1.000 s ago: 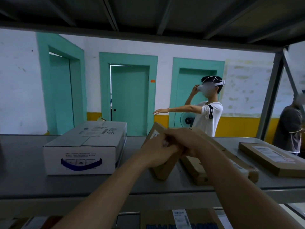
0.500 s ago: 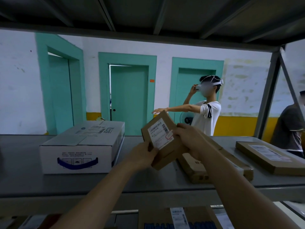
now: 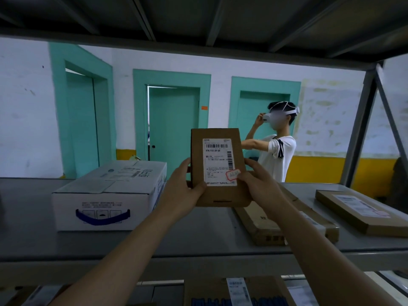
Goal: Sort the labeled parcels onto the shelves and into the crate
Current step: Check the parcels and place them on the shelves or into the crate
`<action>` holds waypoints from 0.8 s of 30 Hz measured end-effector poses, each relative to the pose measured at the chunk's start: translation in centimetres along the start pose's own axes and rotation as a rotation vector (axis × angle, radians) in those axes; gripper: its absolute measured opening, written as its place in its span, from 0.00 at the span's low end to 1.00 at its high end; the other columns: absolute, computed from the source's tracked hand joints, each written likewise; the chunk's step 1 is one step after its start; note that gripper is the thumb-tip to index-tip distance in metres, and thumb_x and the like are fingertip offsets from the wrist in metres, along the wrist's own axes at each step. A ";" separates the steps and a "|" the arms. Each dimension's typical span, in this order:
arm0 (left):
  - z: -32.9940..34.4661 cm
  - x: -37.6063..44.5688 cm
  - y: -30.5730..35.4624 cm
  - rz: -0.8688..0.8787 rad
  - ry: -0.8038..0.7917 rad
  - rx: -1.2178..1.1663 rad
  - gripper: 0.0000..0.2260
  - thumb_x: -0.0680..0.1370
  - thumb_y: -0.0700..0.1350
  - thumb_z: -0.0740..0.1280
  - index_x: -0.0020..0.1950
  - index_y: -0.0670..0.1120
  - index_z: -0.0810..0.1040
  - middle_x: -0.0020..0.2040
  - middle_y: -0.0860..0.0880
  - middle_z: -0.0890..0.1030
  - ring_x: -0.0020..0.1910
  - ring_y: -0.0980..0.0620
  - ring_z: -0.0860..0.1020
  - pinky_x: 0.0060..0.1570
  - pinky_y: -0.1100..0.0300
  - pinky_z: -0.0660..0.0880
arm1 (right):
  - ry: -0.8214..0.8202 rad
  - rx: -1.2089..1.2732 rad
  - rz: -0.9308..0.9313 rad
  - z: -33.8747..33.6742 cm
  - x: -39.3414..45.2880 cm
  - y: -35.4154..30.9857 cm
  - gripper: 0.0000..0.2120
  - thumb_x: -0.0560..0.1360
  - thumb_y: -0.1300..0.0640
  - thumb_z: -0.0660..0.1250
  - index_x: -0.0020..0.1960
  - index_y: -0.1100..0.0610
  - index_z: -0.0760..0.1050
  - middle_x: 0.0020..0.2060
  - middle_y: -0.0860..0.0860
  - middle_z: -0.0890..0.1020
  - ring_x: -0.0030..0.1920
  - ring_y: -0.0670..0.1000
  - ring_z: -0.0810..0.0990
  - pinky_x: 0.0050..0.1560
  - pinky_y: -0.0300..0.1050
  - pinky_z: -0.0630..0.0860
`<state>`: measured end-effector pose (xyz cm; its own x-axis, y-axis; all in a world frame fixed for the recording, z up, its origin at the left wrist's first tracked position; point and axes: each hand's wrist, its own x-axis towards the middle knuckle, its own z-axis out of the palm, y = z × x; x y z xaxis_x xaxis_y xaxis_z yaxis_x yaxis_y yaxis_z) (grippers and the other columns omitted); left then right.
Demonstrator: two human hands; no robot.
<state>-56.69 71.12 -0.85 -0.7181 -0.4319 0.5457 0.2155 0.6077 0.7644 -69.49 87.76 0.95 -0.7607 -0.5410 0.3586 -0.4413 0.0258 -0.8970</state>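
**Parcel held upright in both hands above the middle shelf**

Head view. A small brown cardboard parcel [image 3: 217, 167] stands upright in the air, label side toward the camera, above the grey metal shelf [image 3: 198, 241] and clear of its surface. Its white shipping label [image 3: 219, 162] carries barcodes, with a small red-bordered sticker [image 3: 233, 174] at the lower right corner.

Left hand [image 3: 183, 188]: grips the parcel's left edge, thumb curled over the front face near the lower left of the label, fingers behind the box. Right hand [image 3: 257, 184]: grips the right edge, thumb pressing on the front just beside the red-bordered sticker, fingers wrapped behind.

On the shelf, left of the hands: a white carton [image 3: 110, 195] with a blue handle graphic on its near face. Right of the hands: a long flat brown box [image 3: 284, 221] lying at an angle, partly hidden by the right forearm. Further right, well apart: a flat brown parcel [image 3: 362, 212] with a white label, lying flat.

Below the shelf edge: another brown box [image 3: 238, 291] with a white label strip and blue print.

Background: a person in a white T-shirt [image 3: 277, 149] wearing a headset, one hand raised to it, in front of teal doors [image 3: 174, 127].
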 end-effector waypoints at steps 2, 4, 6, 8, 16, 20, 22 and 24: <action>-0.6 -0.1 0.1 0.027 0.001 0.040 0.25 0.79 0.46 0.69 0.68 0.65 0.61 0.62 0.61 0.70 0.48 0.67 0.74 0.37 0.75 0.71 | -0.020 -0.064 -0.032 -0.3 -0.2 0.0 0.20 0.80 0.46 0.66 0.71 0.44 0.70 0.54 0.47 0.85 0.52 0.48 0.85 0.56 0.53 0.83; -1.2 -0.2 0.1 0.042 -0.013 0.084 0.28 0.79 0.48 0.69 0.75 0.60 0.62 0.66 0.60 0.69 0.49 0.68 0.73 0.38 0.76 0.70 | -0.043 -0.119 -0.065 -0.7 -0.4 0.1 0.20 0.78 0.44 0.68 0.69 0.41 0.70 0.56 0.47 0.84 0.54 0.50 0.85 0.54 0.55 0.83; -1.7 -0.3 -0.2 0.052 -0.023 0.102 0.32 0.78 0.50 0.70 0.78 0.58 0.59 0.69 0.59 0.69 0.52 0.66 0.74 0.45 0.74 0.69 | -0.057 -0.147 -0.102 -1.0 -0.6 0.0 0.19 0.79 0.47 0.69 0.67 0.38 0.70 0.56 0.47 0.83 0.53 0.49 0.84 0.50 0.51 0.85; -2.1 -0.5 -0.4 0.067 -0.041 0.077 0.33 0.78 0.50 0.70 0.79 0.58 0.58 0.72 0.58 0.69 0.58 0.60 0.75 0.52 0.65 0.72 | -0.068 -0.172 -0.148 -1.2 -0.7 -0.1 0.21 0.77 0.49 0.71 0.64 0.32 0.68 0.55 0.44 0.83 0.53 0.48 0.84 0.48 0.49 0.85; -3.0 -1.0 -0.7 0.122 -0.074 0.063 0.36 0.76 0.51 0.72 0.79 0.62 0.55 0.72 0.58 0.70 0.58 0.55 0.78 0.57 0.49 0.79 | -0.093 -0.256 -0.244 -1.4 -1.5 -0.2 0.34 0.72 0.45 0.75 0.73 0.35 0.62 0.56 0.41 0.80 0.52 0.49 0.84 0.49 0.55 0.85; -3.4 -1.3 -0.6 0.167 -0.061 0.089 0.36 0.76 0.51 0.72 0.78 0.63 0.56 0.70 0.60 0.70 0.55 0.56 0.79 0.54 0.56 0.79 | -0.092 -0.245 -0.257 -1.4 -2.0 -0.3 0.36 0.72 0.46 0.75 0.74 0.34 0.61 0.58 0.41 0.79 0.52 0.48 0.84 0.49 0.55 0.85; -3.6 -1.5 -0.4 0.185 -0.050 0.084 0.36 0.76 0.51 0.73 0.78 0.64 0.56 0.69 0.61 0.70 0.55 0.58 0.79 0.54 0.57 0.79 | -0.081 -0.228 -0.271 -1.4 -2.6 -0.6 0.36 0.73 0.47 0.75 0.74 0.35 0.62 0.59 0.42 0.79 0.50 0.47 0.84 0.48 0.54 0.85; -3.9 -1.8 -0.3 0.197 -0.045 0.074 0.37 0.75 0.51 0.73 0.77 0.64 0.57 0.69 0.61 0.70 0.54 0.57 0.79 0.54 0.55 0.80 | -0.074 -0.212 -0.293 -1.4 -3.1 -0.9 0.34 0.73 0.49 0.75 0.74 0.35 0.63 0.58 0.41 0.79 0.49 0.45 0.84 0.47 0.52 0.85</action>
<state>-52.83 69.15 -0.71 -0.6962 -0.2709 0.6647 0.3061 0.7255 0.6163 -67.38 90.58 0.96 -0.5542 -0.6106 0.5657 -0.7301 0.0301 -0.6827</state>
